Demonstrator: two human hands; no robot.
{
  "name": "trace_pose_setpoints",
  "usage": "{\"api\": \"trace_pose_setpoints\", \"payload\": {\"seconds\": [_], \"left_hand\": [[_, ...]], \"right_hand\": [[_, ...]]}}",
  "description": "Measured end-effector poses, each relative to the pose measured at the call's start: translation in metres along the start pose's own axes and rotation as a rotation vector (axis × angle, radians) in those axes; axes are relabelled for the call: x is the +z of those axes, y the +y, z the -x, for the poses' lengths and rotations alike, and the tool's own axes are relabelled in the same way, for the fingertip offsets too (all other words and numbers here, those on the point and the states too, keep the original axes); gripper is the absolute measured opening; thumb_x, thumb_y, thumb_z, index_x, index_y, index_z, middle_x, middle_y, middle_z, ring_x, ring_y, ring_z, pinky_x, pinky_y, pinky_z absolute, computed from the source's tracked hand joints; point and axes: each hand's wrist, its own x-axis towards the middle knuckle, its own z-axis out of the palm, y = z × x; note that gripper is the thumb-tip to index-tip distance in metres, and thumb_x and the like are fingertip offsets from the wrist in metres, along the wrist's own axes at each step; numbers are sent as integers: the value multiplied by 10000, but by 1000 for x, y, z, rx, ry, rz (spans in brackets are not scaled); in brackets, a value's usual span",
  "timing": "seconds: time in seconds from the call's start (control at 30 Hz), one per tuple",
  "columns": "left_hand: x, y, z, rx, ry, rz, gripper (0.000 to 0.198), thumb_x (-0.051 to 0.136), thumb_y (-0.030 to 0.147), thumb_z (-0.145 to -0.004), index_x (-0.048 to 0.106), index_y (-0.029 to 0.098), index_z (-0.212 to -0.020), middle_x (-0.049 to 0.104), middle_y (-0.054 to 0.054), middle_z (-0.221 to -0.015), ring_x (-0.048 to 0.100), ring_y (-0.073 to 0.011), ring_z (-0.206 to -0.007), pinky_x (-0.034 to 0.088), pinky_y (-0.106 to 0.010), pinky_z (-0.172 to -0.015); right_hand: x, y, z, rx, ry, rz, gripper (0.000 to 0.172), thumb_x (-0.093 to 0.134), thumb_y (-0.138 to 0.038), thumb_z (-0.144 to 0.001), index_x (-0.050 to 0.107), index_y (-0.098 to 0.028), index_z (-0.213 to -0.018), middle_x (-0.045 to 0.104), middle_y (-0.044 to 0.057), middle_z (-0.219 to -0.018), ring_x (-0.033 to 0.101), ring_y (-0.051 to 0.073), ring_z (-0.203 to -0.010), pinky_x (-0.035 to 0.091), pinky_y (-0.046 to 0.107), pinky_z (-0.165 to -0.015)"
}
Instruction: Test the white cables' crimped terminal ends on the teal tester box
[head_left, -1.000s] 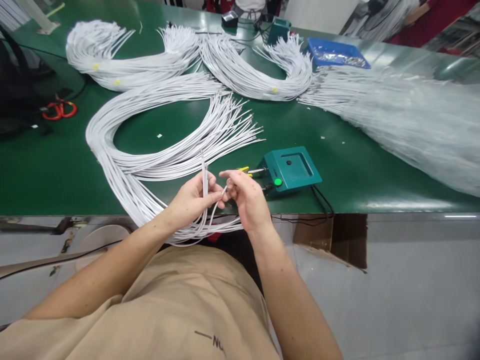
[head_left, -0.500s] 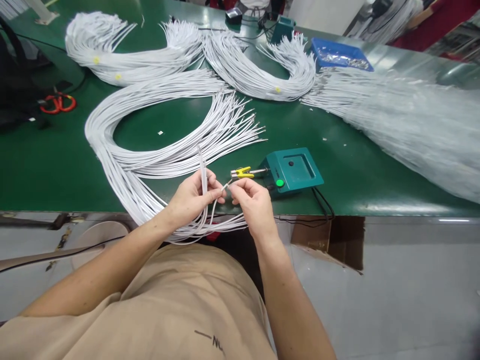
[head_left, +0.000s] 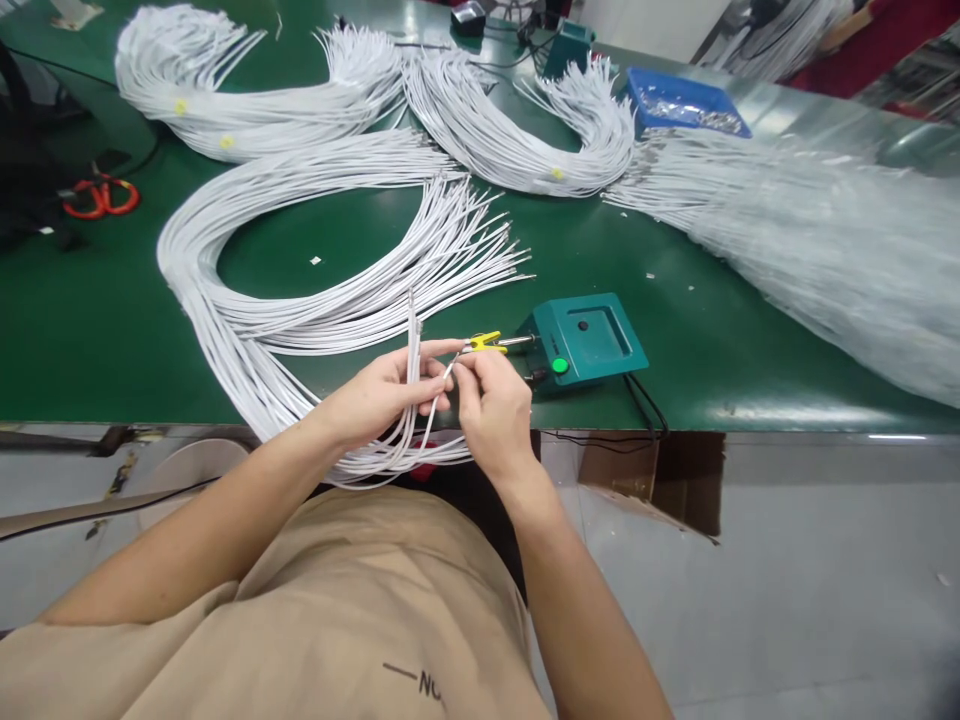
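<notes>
My left hand (head_left: pixel 379 395) is closed round a small bunch of white cables (head_left: pixel 411 340) whose ends stick up above the fingers. My right hand (head_left: pixel 491 400) pinches the end of a single white cable (head_left: pixel 444 385) and holds it at the yellow clip (head_left: pixel 484 342) on the probe of the green tester box (head_left: pixel 585 340). The held cables loop down below the table edge and join a large curved bundle of white cables (head_left: pixel 225 300) that lies on the green table (head_left: pixel 90 330).
More tied white cable bundles (head_left: pixel 247 130) lie at the back. A big pile in clear plastic (head_left: pixel 825 240) fills the right side. A blue tray (head_left: pixel 682 100) and red scissors (head_left: pixel 97 195) sit at the edges. Black leads (head_left: pixel 645 400) run from the tester over the table edge.
My right hand has closed on the single cable's end and brought it up to the yellow clip. The left hand has kept its grip on the bunch.
</notes>
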Motion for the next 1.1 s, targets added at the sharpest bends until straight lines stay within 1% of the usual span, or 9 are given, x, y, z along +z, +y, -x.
{"api": "trace_pose_setpoints", "payload": {"seconds": [0.13, 0.27, 0.37, 0.43, 0.53, 0.67, 0.9, 1.0, 1.1], "left_hand": [[-3, -2, -8, -108, -23, 168, 401, 732, 135, -716, 659, 157, -1109, 596, -7, -790, 600, -85, -645, 418, -163, -519], [-3, -4, -15, -72, 62, 109, 444, 729, 159, -731, 617, 165, -1160, 606, -5, -793, 620, -92, -646, 409, -145, -486], [-3, -7, -20, -8, 72, 15, 476, 724, 191, -744, 586, 164, -1199, 613, -12, -804, 627, -100, -648, 385, -135, -444], [-3, -9, -23, 39, 72, -35, 469, 715, 203, -754, 577, 165, -1200, 621, -15, -805, 634, -103, -653, 396, -134, -446], [-2, -10, -26, 84, 93, -76, 437, 708, 210, -758, 566, 158, -1168, 624, -11, -794, 649, -109, -656, 437, -146, -476], [3, -10, -30, 104, 141, -120, 423, 712, 219, -743, 538, 153, -1122, 615, 2, -761, 671, -134, -645, 465, -163, -468], [7, -14, -35, 91, 190, -268, 379, 690, 217, -745, 522, 180, -1083, 604, 19, -721, 702, -172, -676, 500, -177, -468], [7, -16, -36, 87, 206, -302, 370, 693, 217, -737, 529, 189, -1069, 617, 13, -738, 714, -189, -703, 511, -182, -471], [7, -16, -35, 65, 215, -277, 364, 700, 215, -728, 530, 184, -1048, 626, 10, -744, 717, -188, -710, 515, -179, -477]], "right_hand": [[-9, 7, -5, -324, -63, 486, 291, 370, -189, -942, 629, -161, -812, 626, 104, -838, 527, 224, -836, 411, 346, -788], [-33, 11, -26, -328, -81, 618, 245, 479, -243, -922, 593, -149, -1118, 637, 125, -1111, 514, 257, -1006, 382, 375, -853], [-49, 15, -42, -313, -178, 688, 160, 540, -214, -888, 615, -162, -1020, 681, 99, -1002, 527, 256, -969, 341, 397, -923], [-56, 19, -50, -322, -269, 708, 68, 562, -195, -870, 621, -179, -899, 690, 62, -862, 535, 239, -879, 337, 388, -912], [-60, 21, -57, -334, -326, 697, 65, 567, -153, -848, 621, -183, -870, 689, 48, -841, 523, 232, -879, 349, 363, -848], [-61, 19, -61, -331, -321, 692, 121, 542, -101, -823, 627, -188, -822, 672, 52, -764, 490, 233, -847, 342, 360, -783], [-60, 22, -67, -314, -290, 705, 145, 559, -101, -803, 649, -205, -758, 577, 42, -651, 494, 215, -773, 362, 367, -823], [-60, 19, -67, -289, -301, 695, 131, 566, -118, -806, 655, -207, -769, 583, 47, -656, 505, 224, -775, 376, 371, -818], [-61, 12, -63, -273, -256, 605, 98, 584, -165, -824, 656, -198, -882, 668, 60, -826, 529, 246, -894, 384, 379, -840]]}}
